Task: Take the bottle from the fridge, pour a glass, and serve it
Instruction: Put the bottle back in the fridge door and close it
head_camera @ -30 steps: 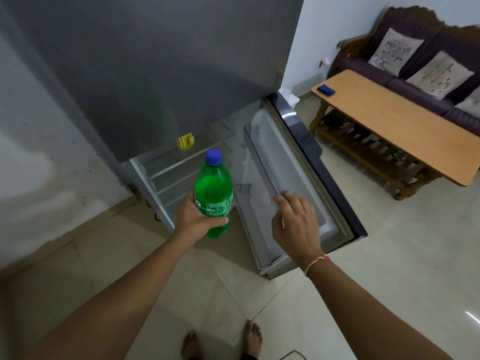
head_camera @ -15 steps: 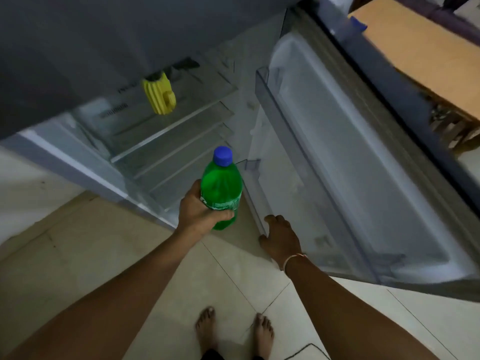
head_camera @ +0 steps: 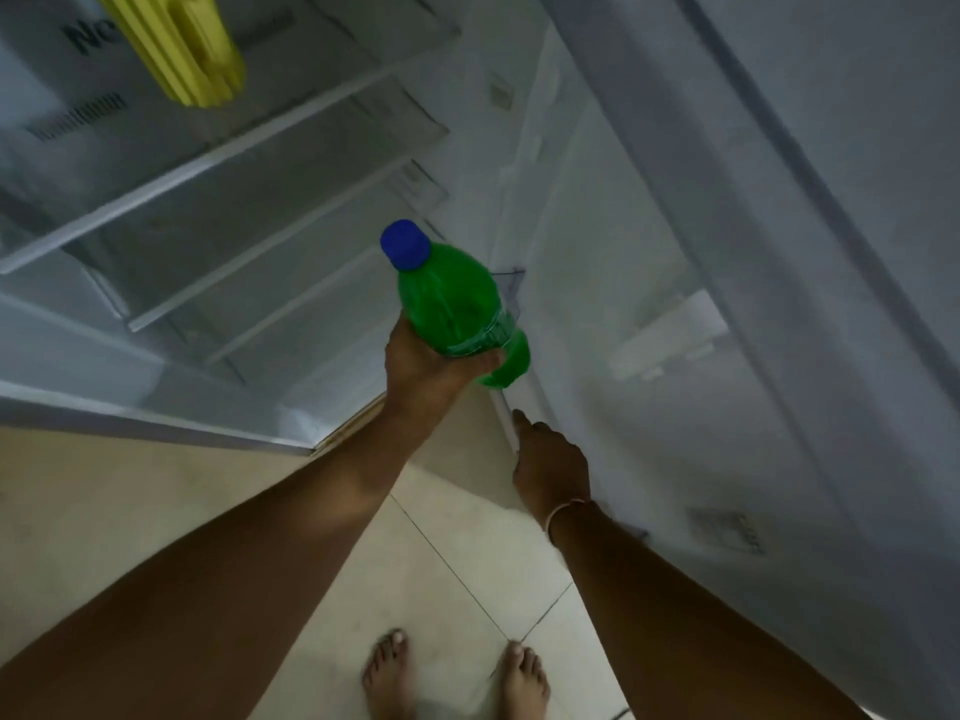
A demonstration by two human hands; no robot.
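Pale tiles (head_camera: pixel 447 579) cover the floor at the bottom, and two bare feet (head_camera: pixel 457 678) stand on them. Two bare arms reach up and forward from there. The right hand (head_camera: pixel 550 465) has a thin band (head_camera: pixel 569 511) at its wrist. It rests on the lower inner edge of the open fridge door (head_camera: pixel 727 283). One finger lies straight along that edge. The other fingers curl over it, and I cannot tell how tightly they hold. A little farther off, the left hand (head_camera: pixel 431 366) holds the green bottle (head_camera: pixel 457 304) from below. The thumb presses across the lower front of the bottle. The other fingers go round the back, so they are hidden. The bottle's low part sits in the palm and its base pokes out past the thumb toward the door. It tilts, with its blue cap (head_camera: pixel 405 244) pointing up and left, well clear of the fingers. The bottle is in the air in front of the open fridge, just beside the door's edge and a small clear shelf corner there. Farther back are the fridge's glass shelves (head_camera: pixel 249 163). A yellow thing (head_camera: pixel 179 44) sits on the top shelf, near the top left corner.
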